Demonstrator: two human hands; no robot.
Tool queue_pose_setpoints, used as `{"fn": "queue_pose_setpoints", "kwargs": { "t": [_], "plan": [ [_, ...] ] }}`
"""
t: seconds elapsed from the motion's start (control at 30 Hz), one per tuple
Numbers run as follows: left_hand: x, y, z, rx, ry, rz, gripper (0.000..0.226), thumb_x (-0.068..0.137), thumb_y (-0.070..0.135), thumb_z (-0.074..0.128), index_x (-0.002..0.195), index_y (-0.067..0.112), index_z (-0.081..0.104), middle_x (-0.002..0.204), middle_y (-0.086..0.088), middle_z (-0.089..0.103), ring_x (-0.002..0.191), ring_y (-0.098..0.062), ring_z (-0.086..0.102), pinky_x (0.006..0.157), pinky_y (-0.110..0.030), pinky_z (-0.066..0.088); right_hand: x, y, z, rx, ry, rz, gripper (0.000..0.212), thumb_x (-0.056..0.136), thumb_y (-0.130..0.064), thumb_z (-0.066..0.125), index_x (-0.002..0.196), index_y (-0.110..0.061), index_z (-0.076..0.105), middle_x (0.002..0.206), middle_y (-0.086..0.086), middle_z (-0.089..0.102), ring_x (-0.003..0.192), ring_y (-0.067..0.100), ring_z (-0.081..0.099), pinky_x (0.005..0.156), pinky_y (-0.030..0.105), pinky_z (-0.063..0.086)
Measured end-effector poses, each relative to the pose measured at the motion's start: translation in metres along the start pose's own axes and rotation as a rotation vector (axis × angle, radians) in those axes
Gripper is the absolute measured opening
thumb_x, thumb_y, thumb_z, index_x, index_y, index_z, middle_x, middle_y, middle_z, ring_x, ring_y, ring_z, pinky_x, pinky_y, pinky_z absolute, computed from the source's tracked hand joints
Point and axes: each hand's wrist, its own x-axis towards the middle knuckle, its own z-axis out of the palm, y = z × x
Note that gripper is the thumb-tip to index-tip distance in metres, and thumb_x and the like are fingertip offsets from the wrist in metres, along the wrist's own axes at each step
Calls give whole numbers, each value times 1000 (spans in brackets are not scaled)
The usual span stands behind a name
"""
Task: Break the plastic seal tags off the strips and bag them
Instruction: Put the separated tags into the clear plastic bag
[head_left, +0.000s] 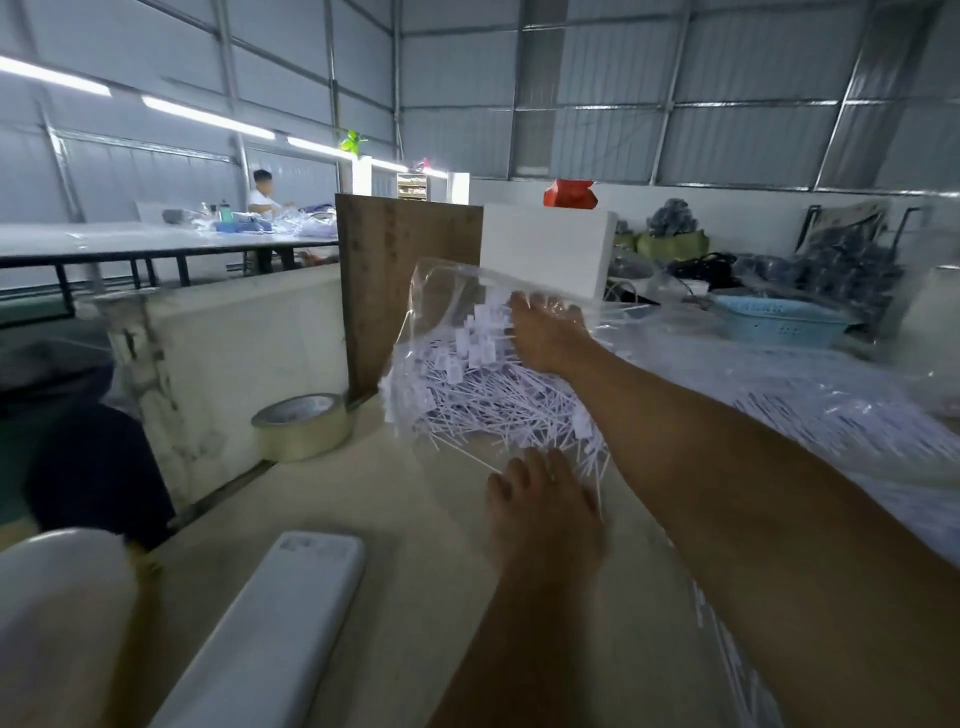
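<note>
- Right hand (545, 338) is gripping the clear bag (441, 291) of white tags (488, 400) at centre frame.
- Left hand (545, 509) is grasping the bag's lower edge above the counter (389, 493).

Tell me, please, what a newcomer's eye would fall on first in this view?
First, the clear plastic bag stuffed with white seal tags, at centre on the pale table. The right hand reaches onto its upper part, while the left hand rests at its near edge. Next, the roll of tape at the table's left edge and the blue basket far right.
</note>
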Motion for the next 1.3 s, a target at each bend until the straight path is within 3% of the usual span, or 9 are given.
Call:
{"fn": "queue_pose_setpoints", "kwargs": {
  "t": [0.13, 0.27, 0.43, 0.67, 0.93, 1.03, 1.1, 1.2, 1.3],
  "plan": [
    [1, 0, 0, 27, -21, 3, 58, 98, 46, 30, 145, 13, 32, 140, -12, 43, 124, -31, 41, 101, -49, 31, 20, 15, 11, 128, -281, 55, 72, 97, -55, 53, 148, -9, 33, 153, 20, 33, 141, 38, 32, 113, 48, 28],
    [0, 0, -7, 47, -55, 26, 60, 100, 45, 30, 149, 12, 26, 147, -14, 37, 130, -32, 38, 104, -48, 30, 24, 34, -22, 419, -391, -13, 96, 83, -41, 78, 156, -11, 22, 163, 9, 21, 147, 28, 28, 117, 37, 28],
    [-5, 0, -16, 39, -75, 34, 60, 100, 45, 31, 150, 11, 24, 148, -13, 37, 132, -31, 37, 106, -47, 31, -9, 44, -47, 159, -556, -92, 108, 84, -46, 75, 159, -16, 4, 167, 5, 4, 152, 24, 12, 120, 35, 17],
    [-3, 3, -28, -36, 32, 23, 44, 101, 41, 38, 140, 20, 41, 138, -6, 49, 126, -28, 47, 102, -42, 36, -201, 77, -80, 131, -101, -382, 58, 99, -41, 56, 151, -22, 39, 155, 3, 38, 142, 19, 33, 115, 33, 31],
    [-6, 12, -51, -52, 386, 100, 18, 91, 13, 53, 100, 9, 69, 96, -19, 69, 91, -38, 63, 84, -47, 45, -453, 212, -125, 344, 44, 130, 36, 91, -40, 51, 127, -37, 53, 131, -21, 50, 122, 1, 46, 98, -2, 21],
    [-19, 36, -60, -168, 578, 373, 28, 87, 12, 49, 104, 10, 72, 98, -14, 70, 90, -36, 63, 83, -47, 47, -502, 225, -97, 343, 37, 237, 50, 90, -46, 49, 137, -27, 53, 143, -13, 47, 134, 11, 42, 111, 24, 33],
    [-36, 67, -61, -290, 468, 606, 30, 88, 17, 48, 108, 16, 71, 103, -3, 70, 96, -23, 61, 86, -38, 50, -513, 221, -79, 316, 77, 183, 49, 94, -39, 53, 136, -13, 58, 142, 4, 53, 134, 24, 48, 111, 40, 40],
    [-60, 104, -48, -449, -64, 820, 36, 94, 42, 53, 123, 25, 68, 118, 6, 67, 108, -11, 59, 98, -31, 47, -503, 224, -73, 325, 49, 112, 40, 102, -33, 49, 130, -8, 61, 133, 9, 59, 124, 27, 54, 106, 40, 43],
    [-66, 112, -33, -381, -238, 933, 40, 91, 48, 63, 121, 22, 69, 118, 8, 58, 111, -9, 54, 97, -38, 46, -487, 233, -75, 298, -5, 34, 38, 105, -37, 39, 121, -13, 63, 123, 4, 60, 113, 22, 56, 98, 38, 46]
  ]
}}
